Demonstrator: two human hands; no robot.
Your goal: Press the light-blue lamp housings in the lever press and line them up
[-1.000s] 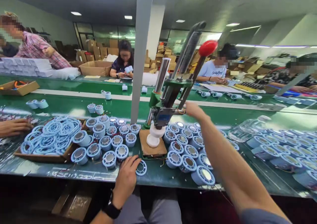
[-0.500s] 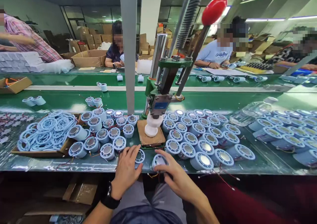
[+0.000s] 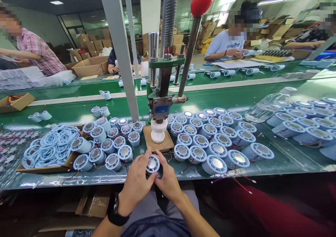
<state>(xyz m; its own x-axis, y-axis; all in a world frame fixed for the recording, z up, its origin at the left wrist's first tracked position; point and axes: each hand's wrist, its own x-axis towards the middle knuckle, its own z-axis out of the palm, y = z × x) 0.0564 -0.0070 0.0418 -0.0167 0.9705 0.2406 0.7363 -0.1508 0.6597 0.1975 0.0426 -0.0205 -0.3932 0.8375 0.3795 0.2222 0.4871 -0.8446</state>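
Both hands are wrapped round one light-blue cylindrical housing, which has a slotted rim and a silver disc on top. My left hand grips its left side, and a black watch is on that wrist. From the right, the fingers and thumb of my right hand close on the same piece. Just beyond my fingertips stands a hand press with a red-knobbed lever, its white round head low over a brown board. My hands hide the housing's lower part.
Similar housings with thin wires stand in groups to the left and right. A cardboard tray of light-blue rings lies at left. A clear plastic bottle lies at right. Co-workers sit or stand across the green belt.
My right hand has moved left, from a separate housing to the one beside my left hand. Both hands now close round one housing; a second is no longer visible there. The view has shifted.
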